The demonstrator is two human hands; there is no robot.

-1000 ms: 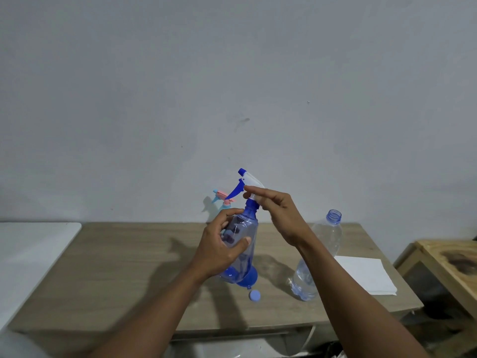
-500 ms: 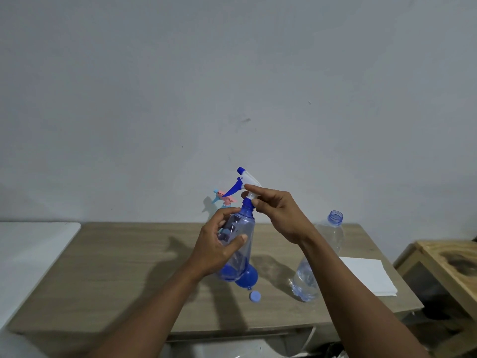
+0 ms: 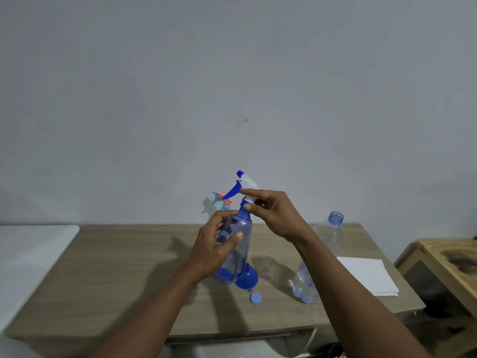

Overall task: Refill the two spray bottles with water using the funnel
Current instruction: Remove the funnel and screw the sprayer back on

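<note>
I hold a clear blue spray bottle (image 3: 238, 250) up above the table. My left hand (image 3: 216, 250) grips its body. At the bottle's neck my right hand (image 3: 275, 215) pinches the white and blue trigger head (image 3: 244, 183). Behind the bottle, a second spray bottle with a pink and light-blue head (image 3: 222, 200) stands near the wall, mostly hidden. A blue funnel (image 3: 247, 279) lies on the wooden table (image 3: 124, 275) just below the held bottle. An uncapped clear water bottle (image 3: 322, 257) stands to the right, and its blue cap (image 3: 255, 297) lies beside the funnel.
A stack of white paper napkins (image 3: 369, 275) lies at the table's right end. A white surface (image 3: 28, 257) adjoins the table on the left, and a low wooden stool (image 3: 449, 264) stands to the right. The wall rises directly behind the table.
The spray bottle has tilted slightly left and shifted left with my hands. My right fingers have turned on the trigger head at the neck.
</note>
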